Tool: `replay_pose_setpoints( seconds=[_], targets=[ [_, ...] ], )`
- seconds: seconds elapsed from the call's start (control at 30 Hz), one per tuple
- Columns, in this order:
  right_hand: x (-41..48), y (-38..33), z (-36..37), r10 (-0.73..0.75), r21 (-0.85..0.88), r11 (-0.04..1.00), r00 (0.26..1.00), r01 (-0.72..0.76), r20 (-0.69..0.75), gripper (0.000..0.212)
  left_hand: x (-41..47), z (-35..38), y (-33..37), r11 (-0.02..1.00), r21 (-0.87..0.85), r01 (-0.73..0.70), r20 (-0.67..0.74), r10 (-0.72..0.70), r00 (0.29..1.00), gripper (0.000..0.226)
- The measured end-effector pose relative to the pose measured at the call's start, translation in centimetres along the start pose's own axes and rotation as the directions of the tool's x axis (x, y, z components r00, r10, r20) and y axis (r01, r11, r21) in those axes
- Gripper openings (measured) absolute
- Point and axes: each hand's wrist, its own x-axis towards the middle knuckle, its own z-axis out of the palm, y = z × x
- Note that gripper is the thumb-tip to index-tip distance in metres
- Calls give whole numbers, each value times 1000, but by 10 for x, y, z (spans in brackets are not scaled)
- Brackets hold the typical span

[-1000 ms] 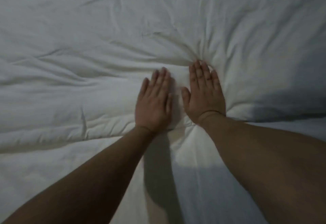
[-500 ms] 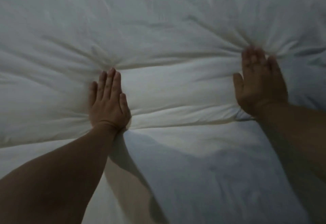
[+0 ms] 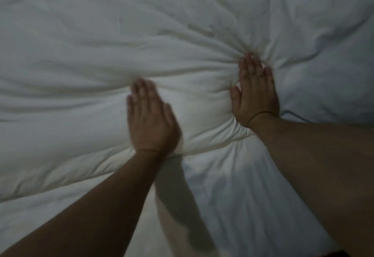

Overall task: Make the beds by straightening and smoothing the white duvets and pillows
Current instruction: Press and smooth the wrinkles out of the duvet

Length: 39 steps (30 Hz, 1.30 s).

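**Head view.** Both hands lie palm down on the white duvet [image 3: 81,58], fingers straight and close together, gripping nothing. The left hand [image 3: 150,119] is blurred. Its fingertips point away from the person and its wrist sits at the duvet's near edge. The right hand [image 3: 255,92] lies to the right of the left hand and a little farther off, apart from it, with a puffed ridge of duvet between the two. Creases fan out from the right fingertips, where the fabric sinks into a dimple. A shallower dent lies ahead of the left fingertips. A thin dark line [image 3: 261,113] crosses the right wrist. The duvet spreads to the left, to the right and ahead of both hands, wrinkled throughout. Its rolled near edge runs under the left wrist and on toward the right wrist. Nearer than the wrists, beneath both forearms, lies a flatter white sheet [image 3: 232,196]. A shadow [image 3: 174,196] falls on the sheet just right of the left forearm.
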Motion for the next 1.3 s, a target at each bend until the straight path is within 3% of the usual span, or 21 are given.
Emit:
replay_pose_setpoints(
  seconds=[0.07,0.13,0.4,0.5,0.57,0.7,0.77,0.9,1.3],
  targets=[
    [1,4,1,-7,-9,1000,1000,7,-8,70,12,19,57,948,-23,-316,49,317,947,63],
    [-2,8,6,2,-19,1000,1000,-2,-20,70,19,41,77,911,-23,-412,78,412,908,62],
    [-1,3,4,39,-101,994,999,-39,0,70,23,70,64,912,-16,-409,55,409,911,65],
    [-3,1,-13,-52,-88,994,997,58,62,68,25,68,61,918,-50,-393,73,396,915,66],
    [-5,35,-31,-137,-111,982,983,151,119,68,23,67,62,923,-73,-378,107,384,917,68],
    [-3,163,-77,-103,-340,930,986,141,128,68,25,63,70,930,-111,-349,144,363,921,70],
    [-7,180,-72,-86,-397,907,984,142,155,68,24,61,70,931,-107,-348,134,361,923,71],
    [-4,158,-33,36,-367,930,996,-3,82,68,25,64,69,931,-101,-350,121,360,925,71],
    [8,167,-21,-11,-267,963,997,32,82,70,24,52,74,939,-43,-342,82,345,935,65]
  ],
)
